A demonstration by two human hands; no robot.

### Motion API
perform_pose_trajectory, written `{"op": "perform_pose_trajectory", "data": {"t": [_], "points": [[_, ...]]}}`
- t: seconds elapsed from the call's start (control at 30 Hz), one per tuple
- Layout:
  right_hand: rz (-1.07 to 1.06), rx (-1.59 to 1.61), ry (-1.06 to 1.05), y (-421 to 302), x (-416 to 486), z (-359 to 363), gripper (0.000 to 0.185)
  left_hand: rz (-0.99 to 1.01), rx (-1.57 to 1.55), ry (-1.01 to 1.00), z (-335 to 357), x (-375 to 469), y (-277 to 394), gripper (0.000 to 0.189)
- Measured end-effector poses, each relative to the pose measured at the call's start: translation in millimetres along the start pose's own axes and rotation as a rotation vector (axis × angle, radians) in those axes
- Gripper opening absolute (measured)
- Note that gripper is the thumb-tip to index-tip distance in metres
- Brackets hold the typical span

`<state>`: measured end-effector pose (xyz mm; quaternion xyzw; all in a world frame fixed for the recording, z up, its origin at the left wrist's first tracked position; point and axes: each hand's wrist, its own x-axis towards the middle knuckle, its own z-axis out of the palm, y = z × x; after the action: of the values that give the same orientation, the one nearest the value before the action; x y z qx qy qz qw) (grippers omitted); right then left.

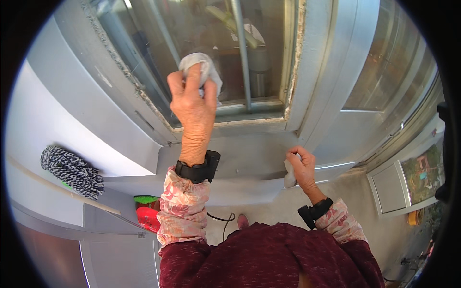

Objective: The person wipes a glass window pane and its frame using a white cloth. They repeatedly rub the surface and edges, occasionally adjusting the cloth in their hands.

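My left hand (194, 95) grips a bunched white cloth (203, 64) and holds it up at a window pane (219, 39). Whether the cloth presses on the glass or sits just off it, I cannot tell. Fingers and thumb wrap the near side of the cloth. Lower and to the right, my right hand (303, 167) is closed around a second pale cloth (290, 174), part of which hangs below the fist. That hand is near the right end of the grey window sill (248, 153).
Metal bars (242, 54) stand behind the pane, whose frame (293, 90) has flaking edges. Left are a black-and-white mop head (72, 172), a wooden pole (90, 204) and a red dustpan (148, 219). A glazed door (389, 187) stands right. A dark hose or cable (225, 219) lies on the floor.
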<state>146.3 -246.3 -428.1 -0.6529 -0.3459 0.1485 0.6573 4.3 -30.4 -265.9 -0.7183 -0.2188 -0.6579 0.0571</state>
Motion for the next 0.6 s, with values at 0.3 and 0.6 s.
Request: {"op": "perform_pose_trajectory", "data": {"t": [0.3, 0.6], "points": [[-0.001, 0.028, -0.002, -2.7, -2.3, -0.8, 0.016, 0.158, 0.087, -0.535, -9.8, -68.7, 15.9, 0.03], [0.028, 0.058, -0.029, -3.5, -2.3, -0.7, 0.017, 0.14, 0.099, -0.347, -30.0, -21.9, 10.5, 0.026]]}}
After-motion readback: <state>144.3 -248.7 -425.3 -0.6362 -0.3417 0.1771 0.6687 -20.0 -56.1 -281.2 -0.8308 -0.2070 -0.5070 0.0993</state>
